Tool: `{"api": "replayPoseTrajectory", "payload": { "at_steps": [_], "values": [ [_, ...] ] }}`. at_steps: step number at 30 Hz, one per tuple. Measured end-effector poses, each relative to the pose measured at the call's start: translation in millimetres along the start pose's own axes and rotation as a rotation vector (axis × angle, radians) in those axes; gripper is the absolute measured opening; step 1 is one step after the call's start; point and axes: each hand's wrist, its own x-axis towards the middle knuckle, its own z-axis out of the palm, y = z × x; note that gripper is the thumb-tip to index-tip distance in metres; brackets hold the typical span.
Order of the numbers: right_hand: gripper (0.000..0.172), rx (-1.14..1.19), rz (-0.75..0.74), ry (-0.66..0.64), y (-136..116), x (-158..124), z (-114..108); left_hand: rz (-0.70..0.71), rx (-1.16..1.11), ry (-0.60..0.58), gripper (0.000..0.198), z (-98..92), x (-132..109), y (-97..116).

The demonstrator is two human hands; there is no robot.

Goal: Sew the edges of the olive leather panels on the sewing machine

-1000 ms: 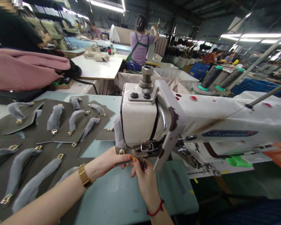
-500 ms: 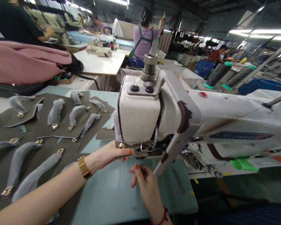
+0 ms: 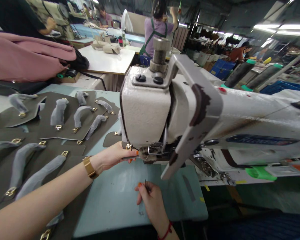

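Observation:
My left hand [image 3: 113, 156] is closed on the edge of a grey-brown leather panel [image 3: 130, 157], just left of the needle area of a white sewing machine [image 3: 145, 113]. A gold buckle [image 3: 128, 146] sits on this panel above my thumb; most of the panel is hidden behind the machine head. My right hand [image 3: 152, 201] is over the light green table in front of the machine. Its fingers close round a thin dark pointed tool [image 3: 147, 186], whose exact kind I cannot make out.
Several grey-brown panels [image 3: 50, 133] with wrapped handles and gold buckles cover the left of the light green table [image 3: 110, 203]. Behind lies pink material [image 3: 27, 60]. Thread cones [image 3: 241, 72] stand at the right. Another person [image 3: 155, 31] is beyond the machine.
My right hand has moved down and slightly left, away from the machine head, and the dark tool now shows in it. My left hand keeps its hold on the panel. The view has shifted slightly.

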Motion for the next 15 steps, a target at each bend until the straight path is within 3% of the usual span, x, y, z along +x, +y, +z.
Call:
{"api": "replayPoseTrajectory", "payload": {
  "at_steps": [3,15],
  "values": [
    [0.034,-0.004,0.005,0.004,-3.0,-0.6,-0.5,-0.052,0.064,-0.164,0.01,-3.8,0.0,-1.6],
    [0.041,-0.077,-0.046,-0.025,-4.4,-2.4,-5.9,0.068,-0.026,0.082,0.018,5.9,-13.7,-37.8]
  ]
}}
